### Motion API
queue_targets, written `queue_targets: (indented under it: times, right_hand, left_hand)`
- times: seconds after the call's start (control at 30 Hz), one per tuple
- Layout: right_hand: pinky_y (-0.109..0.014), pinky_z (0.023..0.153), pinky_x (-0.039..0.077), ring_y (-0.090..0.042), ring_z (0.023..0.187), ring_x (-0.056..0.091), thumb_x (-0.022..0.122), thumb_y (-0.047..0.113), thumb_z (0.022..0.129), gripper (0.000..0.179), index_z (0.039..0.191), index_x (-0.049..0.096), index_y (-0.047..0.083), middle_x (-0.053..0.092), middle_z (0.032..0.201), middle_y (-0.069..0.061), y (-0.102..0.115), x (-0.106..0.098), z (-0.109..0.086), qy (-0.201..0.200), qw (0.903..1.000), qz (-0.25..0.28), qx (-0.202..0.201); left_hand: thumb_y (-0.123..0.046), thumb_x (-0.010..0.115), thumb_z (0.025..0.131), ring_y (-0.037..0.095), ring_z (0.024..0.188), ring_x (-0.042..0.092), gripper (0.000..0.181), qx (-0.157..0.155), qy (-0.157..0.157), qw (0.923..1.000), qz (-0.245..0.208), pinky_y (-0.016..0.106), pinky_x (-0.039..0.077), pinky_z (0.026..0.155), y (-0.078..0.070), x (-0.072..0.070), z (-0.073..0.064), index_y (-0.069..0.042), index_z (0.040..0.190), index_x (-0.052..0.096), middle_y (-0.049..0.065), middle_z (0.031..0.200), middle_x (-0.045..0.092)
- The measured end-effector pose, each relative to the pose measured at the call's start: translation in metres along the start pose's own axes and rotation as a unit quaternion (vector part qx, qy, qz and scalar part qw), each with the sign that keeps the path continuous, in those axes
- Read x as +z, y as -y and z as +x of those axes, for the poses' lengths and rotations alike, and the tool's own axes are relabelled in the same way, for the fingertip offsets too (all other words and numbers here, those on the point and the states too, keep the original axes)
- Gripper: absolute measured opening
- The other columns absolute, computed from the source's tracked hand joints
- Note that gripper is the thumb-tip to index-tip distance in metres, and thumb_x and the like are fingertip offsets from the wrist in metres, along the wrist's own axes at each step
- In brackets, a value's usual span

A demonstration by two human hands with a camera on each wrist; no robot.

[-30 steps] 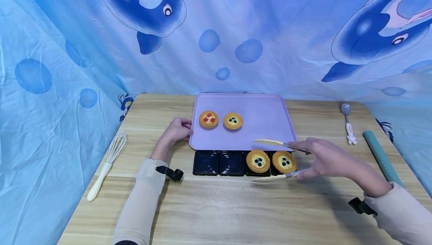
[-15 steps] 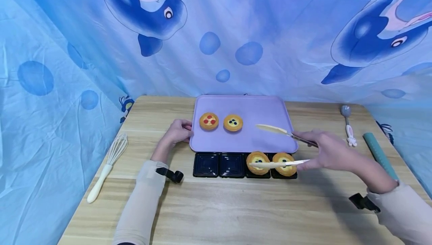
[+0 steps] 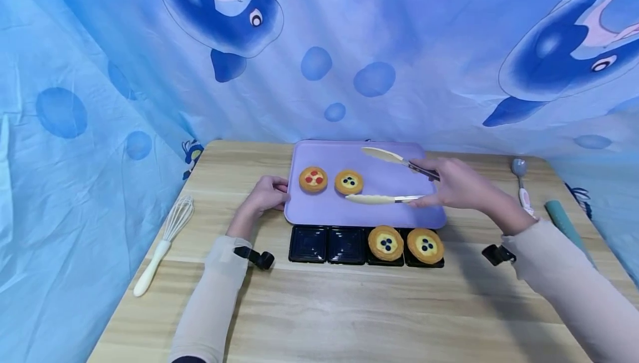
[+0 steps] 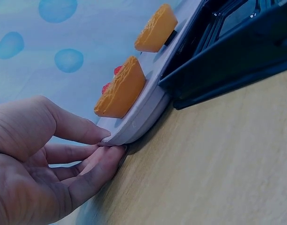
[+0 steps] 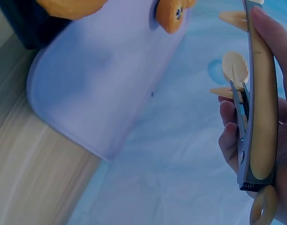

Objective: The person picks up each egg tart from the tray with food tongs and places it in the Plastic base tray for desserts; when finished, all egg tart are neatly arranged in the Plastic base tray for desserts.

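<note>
The left hand (image 3: pixel 266 193) pinches the left edge of a lilac tray (image 3: pixel 319 213); in the left wrist view, its thumb (image 4: pixel 82 129) lies on the rim with fingers beneath. On the tray sit an egg tart with red topping (image 3: pixel 313 179) and one with dark berries (image 3: pixel 349 180). Over the tray, the right hand (image 3: pixel 454 183) grips food tongs (image 3: pixel 383 155) with pale tips spread apart and nothing between them. The lower tip overlaps the berry tart's near edge in the head view. The right wrist view shows the tongs' beige-inlaid handle (image 5: pixel 264 108) in the palm.
Black square boxes stand in a row before the tray. Two berry tarts (image 3: pixel 386 243) fill the right boxes; the left box (image 3: pixel 308 243) holds nothing. A whisk (image 3: pixel 170 232) lies left; a rabbit-handled spoon (image 3: pixel 519 170) and green roller (image 3: pixel 564 224) lie right. A dolphin curtain (image 3: pixel 349 30) hangs behind.
The right hand has lifted the tongs away from the right-hand boxed tarts and carried them up and left over the tray. The left hand stays at the tray's edge.
</note>
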State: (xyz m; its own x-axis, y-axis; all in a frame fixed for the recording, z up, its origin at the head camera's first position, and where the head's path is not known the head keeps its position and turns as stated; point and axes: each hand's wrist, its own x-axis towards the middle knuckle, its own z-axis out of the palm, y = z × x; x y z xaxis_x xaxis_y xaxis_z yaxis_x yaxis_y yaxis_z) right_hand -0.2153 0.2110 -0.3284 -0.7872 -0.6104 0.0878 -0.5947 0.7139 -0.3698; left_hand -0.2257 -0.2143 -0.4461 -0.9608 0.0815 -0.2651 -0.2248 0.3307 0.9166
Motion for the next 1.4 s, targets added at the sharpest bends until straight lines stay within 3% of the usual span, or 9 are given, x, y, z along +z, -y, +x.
queue_targets:
  times: [0.07,0.1,0.27,0.6,1.03,1.4]
  right_hand:
    - [-0.03,0.049,0.034,-0.011,0.05,0.03,0.086,0.052,0.071,0.095,0.143,0.05,0.0,0.045,0.064,0.0,-0.001,0.005,0.009,0.013,0.9999,0.001,0.005]
    - [-0.03,0.048,0.032,-0.011,0.05,0.03,0.086,0.051,0.071,0.095,0.143,0.05,0.0,0.038,0.061,0.002,-0.002,0.008,0.014,0.017,0.9998,0.002,0.006]
    - [-0.028,0.044,0.03,-0.01,0.044,0.023,0.086,0.049,0.073,0.094,0.143,0.049,-0.001,0.031,0.051,0.006,-0.008,0.026,0.033,0.035,0.9993,0.013,0.004]
    - [-0.024,0.042,0.025,-0.007,0.043,0.016,0.084,0.042,0.078,0.082,0.138,0.054,-0.005,0.028,0.047,0.008,-0.017,0.044,0.047,0.045,0.9981,0.038,-0.017]
    - [-0.024,0.042,0.028,-0.007,0.043,0.015,0.08,0.038,0.084,0.07,0.135,0.057,-0.006,0.026,0.047,0.009,-0.019,0.045,0.048,0.068,0.9969,0.035,-0.015]
    - [-0.026,0.043,0.033,-0.006,0.041,0.018,0.077,0.041,0.086,0.072,0.136,0.055,-0.005,0.031,0.049,0.007,-0.02,0.042,0.047,0.07,0.9966,0.041,-0.009]
  left_hand:
    - [0.007,0.061,0.086,0.023,0.079,0.061,0.045,0.0,0.0,1.0,-0.001,0.034,0.062,0.063,-0.001,0.001,0.001,0.014,0.129,0.052,0.019,0.105,0.053]
    - [0.007,0.061,0.086,0.023,0.079,0.061,0.045,-0.001,0.0,1.0,-0.001,0.034,0.062,0.063,-0.002,0.002,0.001,0.014,0.129,0.052,0.019,0.105,0.053]
    - [0.007,0.061,0.086,0.023,0.079,0.061,0.045,-0.004,-0.005,1.0,0.005,0.034,0.062,0.063,-0.003,0.001,0.001,0.013,0.129,0.052,0.019,0.105,0.053]
    - [0.007,0.061,0.085,0.024,0.08,0.061,0.045,-0.004,-0.003,1.0,-0.001,0.034,0.062,0.063,0.0,0.001,0.001,0.013,0.129,0.053,0.019,0.105,0.053]
    - [0.007,0.061,0.085,0.024,0.08,0.061,0.045,-0.004,-0.007,1.0,0.001,0.034,0.062,0.063,-0.002,0.0,0.002,0.013,0.128,0.053,0.019,0.105,0.053]
    - [0.008,0.061,0.084,0.023,0.078,0.061,0.044,-0.001,-0.006,1.0,0.006,0.034,0.062,0.062,-0.001,0.0,0.002,0.013,0.127,0.053,0.019,0.105,0.053]
